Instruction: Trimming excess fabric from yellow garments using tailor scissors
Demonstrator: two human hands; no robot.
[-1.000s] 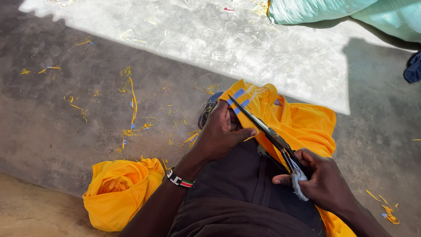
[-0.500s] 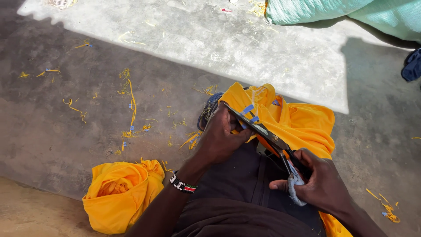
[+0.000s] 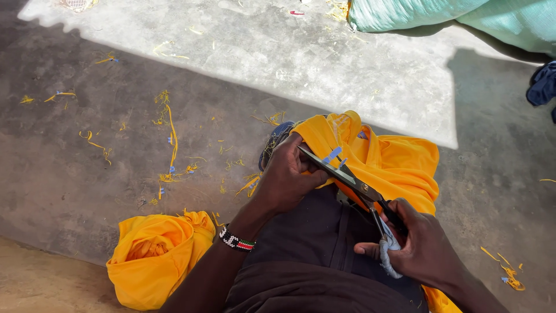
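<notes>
My left hand (image 3: 288,177) grips the edge of a yellow cloth (image 3: 394,162) draped over my lap in dark trousers (image 3: 313,249). My right hand (image 3: 420,246) holds black scissors (image 3: 347,177) by their handles, which are wrapped in pale cloth. The blades point up and left and reach the cloth edge next to my left fingers. A small blue tag (image 3: 333,155) sits on the cloth by the blades. A beaded band (image 3: 236,240) circles my left wrist.
A second bundle of yellow cloth (image 3: 153,255) lies on the concrete floor (image 3: 87,174) at lower left. Yellow and blue trimmings (image 3: 171,145) are scattered over the floor. A teal sack (image 3: 452,14) lies at top right, dark blue cloth (image 3: 541,87) at the right edge.
My left hand has shifted along the cloth edge and the scissors have moved a little left and down with it. The view has shifted slightly.
</notes>
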